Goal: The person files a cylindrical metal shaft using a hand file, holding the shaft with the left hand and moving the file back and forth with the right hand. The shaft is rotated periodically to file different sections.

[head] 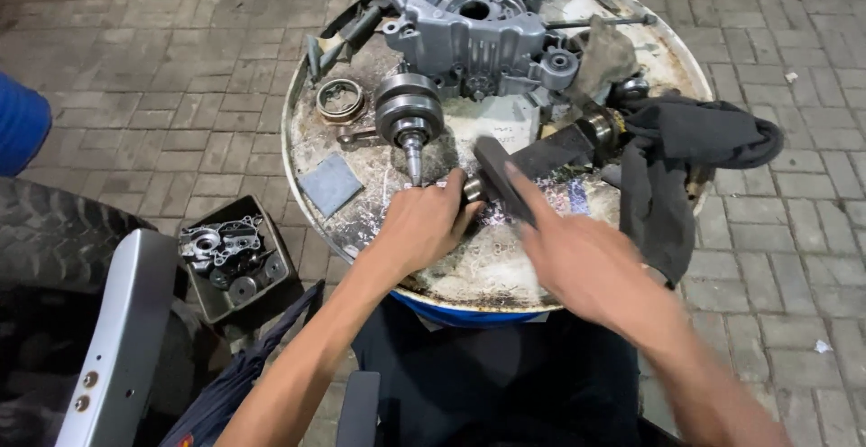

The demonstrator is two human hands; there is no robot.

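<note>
My left hand [424, 226] is closed around a small metal part [472, 189] at the near middle of a round drum top [311, 208]. My right hand [577, 253] is blurred with movement and grips a dark flat bar-like tool [502, 174] that angles up and left toward that part. Just beyond my left hand a crankshaft [408, 113] lies with its shaft pointing toward me. A grey engine crankcase [474, 32] stands at the far side of the drum top.
A dark rag [672, 154] drapes over the drum's right edge. A bearing ring [340, 98] and a grey square pad [330, 184] lie at the left. A box of engine parts [233, 256] sits on the paving. A tyre [50, 230] lies at far left.
</note>
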